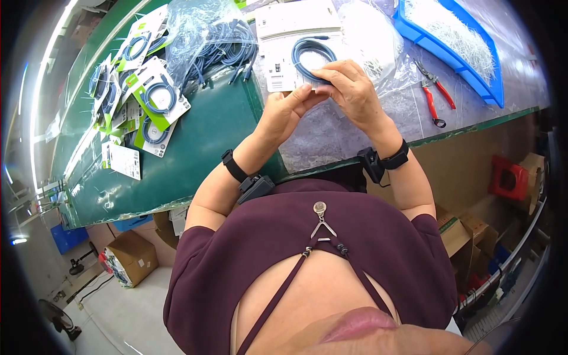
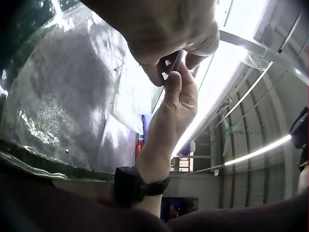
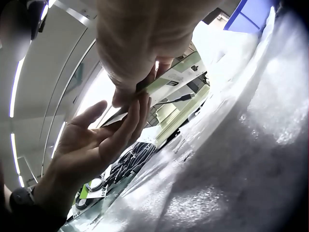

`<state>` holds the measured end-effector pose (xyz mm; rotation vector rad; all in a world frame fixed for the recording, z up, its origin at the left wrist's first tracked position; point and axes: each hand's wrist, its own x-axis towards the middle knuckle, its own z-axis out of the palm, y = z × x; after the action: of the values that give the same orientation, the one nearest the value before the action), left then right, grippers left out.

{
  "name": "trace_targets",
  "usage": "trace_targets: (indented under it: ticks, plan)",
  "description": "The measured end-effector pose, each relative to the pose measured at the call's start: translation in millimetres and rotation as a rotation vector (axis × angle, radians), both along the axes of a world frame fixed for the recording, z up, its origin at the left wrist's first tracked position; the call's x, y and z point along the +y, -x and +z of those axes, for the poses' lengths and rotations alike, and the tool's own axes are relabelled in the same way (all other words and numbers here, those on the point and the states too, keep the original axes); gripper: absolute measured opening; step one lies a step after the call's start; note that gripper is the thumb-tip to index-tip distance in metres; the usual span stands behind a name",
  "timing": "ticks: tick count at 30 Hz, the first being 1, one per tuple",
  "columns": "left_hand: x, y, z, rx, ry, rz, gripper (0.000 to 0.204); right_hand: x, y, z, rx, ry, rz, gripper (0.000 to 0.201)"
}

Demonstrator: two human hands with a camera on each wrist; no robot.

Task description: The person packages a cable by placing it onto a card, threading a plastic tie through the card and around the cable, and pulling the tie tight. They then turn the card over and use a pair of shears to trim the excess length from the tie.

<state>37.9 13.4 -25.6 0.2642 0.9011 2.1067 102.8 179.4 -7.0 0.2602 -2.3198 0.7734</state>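
A white card with a coiled blue-grey cable on it is held between both hands. My left hand holds the card's lower edge, thumb above and fingers beneath; in the right wrist view the left hand has the card's edge between thumb and fingers. With its thumb and fingers, my right hand pinches the cable and card at the lower right. Seen from the left wrist, the right hand meets the thin card edge. Some fingertips are hidden behind the card.
Carded cables lie piled at left, beside loose cables under clear plastic. More white cards are stacked behind the hands. Red-handled pliers lie to the right, near a blue tray of thin white strands. The table's front edge is close.
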Motion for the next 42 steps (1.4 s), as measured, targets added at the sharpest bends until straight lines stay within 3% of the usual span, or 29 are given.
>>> trace_targets:
  ticks: [3, 7, 11, 15, 18, 19, 22, 23, 26, 31, 34, 35, 38, 42]
  plan:
    - [-3, 2, 7, 0.007, -0.028, -0.043, 0.032, 1, 0, 8, -0.020, 0.034, 0.040, 0.034]
    - [0, 4, 19, 0.258, 0.090, -0.052, 0.034, 2, 5, 20, 0.030, 0.020, 0.033, 0.031]
    - [3, 27, 2, 0.283, 0.161, 0.047, 0.039, 13, 9, 35, -0.004, 0.225, -0.026, 0.029]
    - [-3, 49, 2, 0.517, 0.411, 0.210, 0.032, 33, 13, 39, -0.160, 0.481, 0.073, 0.030]
    - [-12, 56, 12, 0.579, 0.518, -0.056, 0.025, 43, 15, 37, -0.432, 0.814, 0.239, 0.034]
    - [-12, 55, 15, 0.583, 0.516, -0.064, 0.025, 44, 15, 36, -0.427, 0.817, 0.232, 0.034]
    - [-13, 46, 22, 0.453, 0.396, -0.125, 0.020, 47, 15, 34, -0.621, 1.312, 0.431, 0.037]
    - [-13, 44, 22, 0.455, 0.397, -0.136, 0.020, 49, 15, 31, -0.613, 1.318, 0.424, 0.037]
    - [-14, 36, 9, 0.339, 0.324, -0.027, 0.021, 54, 14, 15, -0.591, 1.494, 0.723, 0.034]
    - [-13, 41, -21, 0.216, 0.253, -0.056, 0.021, 50, 11, 34, -0.627, 1.396, 0.752, 0.046]
    - [-5, 39, -25, 0.158, 0.155, -0.064, 0.017, 44, 6, 62, -0.751, 1.044, 0.778, 0.043]
    - [-5, 40, -25, 0.153, 0.170, -0.058, 0.017, 41, 6, 66, -0.754, 1.057, 0.789, 0.043]
    - [1, 54, -22, 0.333, 0.260, -0.181, 0.015, 36, 9, 73, -0.735, 0.808, 0.759, 0.039]
    - [11, 54, -22, 0.564, 0.270, -0.054, 0.014, 35, 9, 76, -0.720, 0.691, 0.770, 0.037]
